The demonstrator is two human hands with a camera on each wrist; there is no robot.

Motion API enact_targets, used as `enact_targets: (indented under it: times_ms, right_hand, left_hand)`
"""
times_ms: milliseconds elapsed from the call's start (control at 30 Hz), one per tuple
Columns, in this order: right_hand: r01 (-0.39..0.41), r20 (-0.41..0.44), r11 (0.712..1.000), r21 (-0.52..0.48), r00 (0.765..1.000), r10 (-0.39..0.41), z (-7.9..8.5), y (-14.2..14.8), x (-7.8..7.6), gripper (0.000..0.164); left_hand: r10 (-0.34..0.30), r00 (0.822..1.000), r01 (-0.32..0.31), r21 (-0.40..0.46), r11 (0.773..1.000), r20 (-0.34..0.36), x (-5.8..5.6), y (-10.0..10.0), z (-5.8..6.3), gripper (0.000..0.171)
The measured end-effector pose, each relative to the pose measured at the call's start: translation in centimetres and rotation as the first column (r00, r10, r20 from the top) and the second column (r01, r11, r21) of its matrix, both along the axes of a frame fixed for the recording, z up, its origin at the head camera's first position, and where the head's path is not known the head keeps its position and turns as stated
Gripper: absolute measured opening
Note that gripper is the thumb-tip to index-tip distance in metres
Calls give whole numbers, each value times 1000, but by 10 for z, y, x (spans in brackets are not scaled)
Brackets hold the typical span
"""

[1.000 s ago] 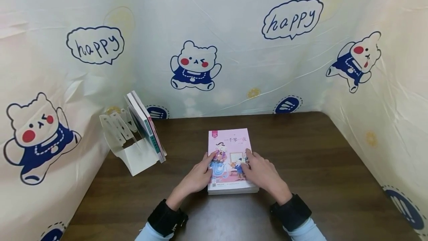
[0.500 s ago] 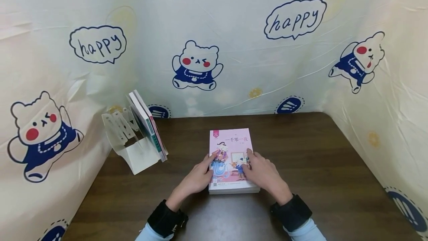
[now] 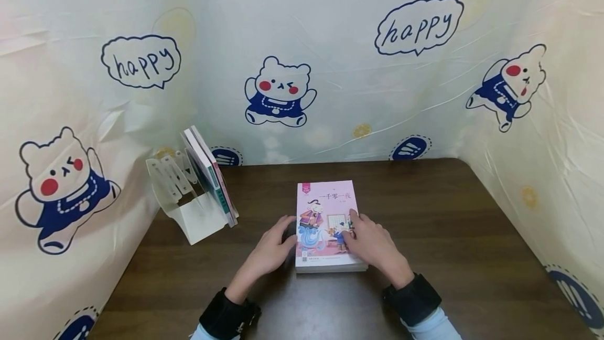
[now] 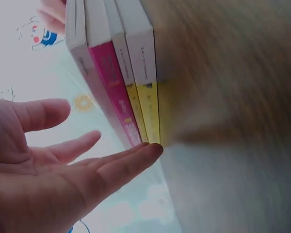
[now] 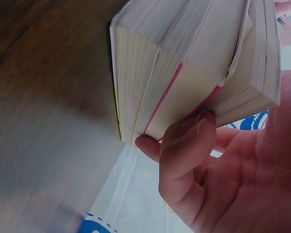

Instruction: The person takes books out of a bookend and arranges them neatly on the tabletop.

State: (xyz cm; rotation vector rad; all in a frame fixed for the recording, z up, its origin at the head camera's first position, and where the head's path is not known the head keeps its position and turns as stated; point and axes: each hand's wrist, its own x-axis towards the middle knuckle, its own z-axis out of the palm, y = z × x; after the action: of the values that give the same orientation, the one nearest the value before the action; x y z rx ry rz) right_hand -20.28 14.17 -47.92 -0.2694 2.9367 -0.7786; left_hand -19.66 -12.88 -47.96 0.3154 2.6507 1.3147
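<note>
A stack of several books [image 3: 324, 232] lies on the brown table, topped by a pink cover with cartoon figures. My left hand [image 3: 269, 250] is at the stack's left side with its fingers extended. In the left wrist view, those fingers [image 4: 126, 167] reach by the pink and yellow spines [image 4: 119, 92]; whether they touch is unclear. On the opposite side, my right hand [image 3: 375, 241] grips the stack, thumb over the top cover. The right wrist view shows its curled fingers [image 5: 184, 150] against the page edges [image 5: 167, 92].
At the left rear of the table [image 3: 424, 193] stands a white bookend rack [image 3: 200, 219] with a few upright books [image 3: 207, 172] leaning in it. A printed cloth [image 3: 340, 93] with bears and "happy" bubbles surrounds the table at the back and sides.
My left hand has let go of the stack, its thumb and fingers drawing off the cover to the left. The right hand keeps its place. The head view has shifted slightly.
</note>
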Motion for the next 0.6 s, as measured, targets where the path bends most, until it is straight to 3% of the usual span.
enact_targets:
  times_ms: [100,167,367,467,600]
  right_hand:
    - [-3,3,1000,-1,1000,3,1,0,0,73]
    - [-3,6,1000,-2,1000,3,2,0,0,73]
    - [2,13,1000,-4,1000,-2,2,-1,1,72]
    - [3,15,1000,-7,1000,-3,3,-1,1,72]
    - [0,21,1000,-10,1000,0,4,-1,1,72]
  left_hand:
    - [100,994,-98,42,994,-34,-1,-6,2,48]
    - [181,982,-176,70,982,-62,-1,-9,4,43]
    - [382,911,-353,181,918,-159,-2,-21,11,32]
    - [480,861,-431,261,864,-168,-4,-28,16,40]
    - [629,756,-546,356,758,-180,-7,-36,20,54]
